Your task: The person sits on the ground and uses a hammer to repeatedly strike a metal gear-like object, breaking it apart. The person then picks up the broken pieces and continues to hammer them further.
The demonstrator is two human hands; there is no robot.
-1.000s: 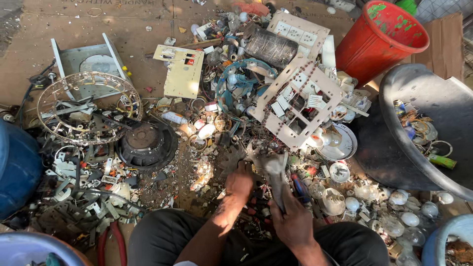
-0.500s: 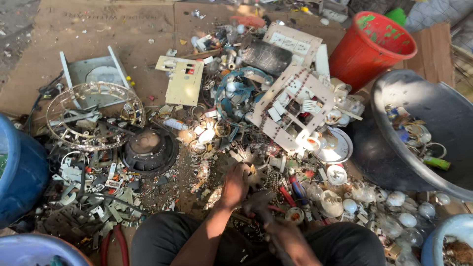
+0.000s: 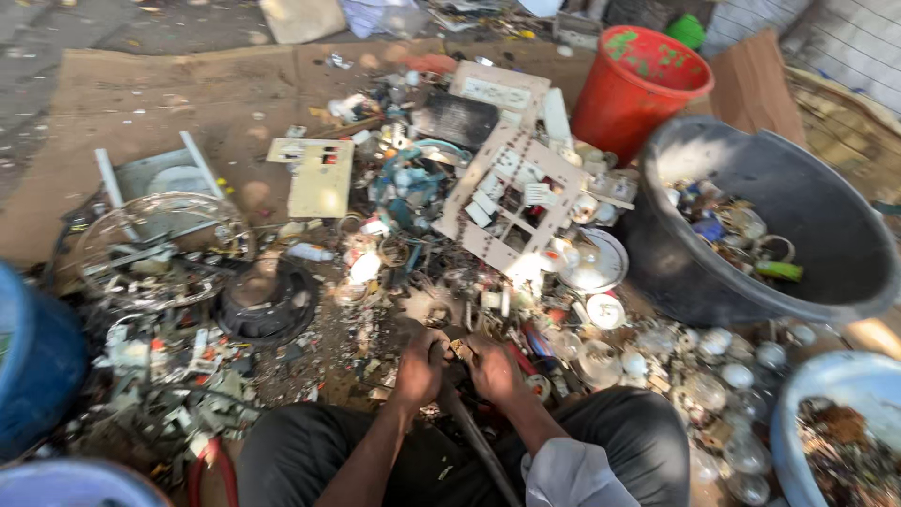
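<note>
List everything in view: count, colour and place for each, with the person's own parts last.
round red plastic bucket: one, red, top right
wide dark grey plastic tub: one, dark grey, right, small scrap inside
pale perforated switch panel: one, whitish, centre
round wire fan guard: one, silvery, left
black round speaker cone: one, black, left of centre
blue plastic drum: one, blue, left edge
light blue basin: one, lower right, holding scrap
brown cardboard sheet: one, brown, under the pile
left hand: one, bottom centre, closed on a small scrap piece
right hand: one, beside it, on that piece
</note>
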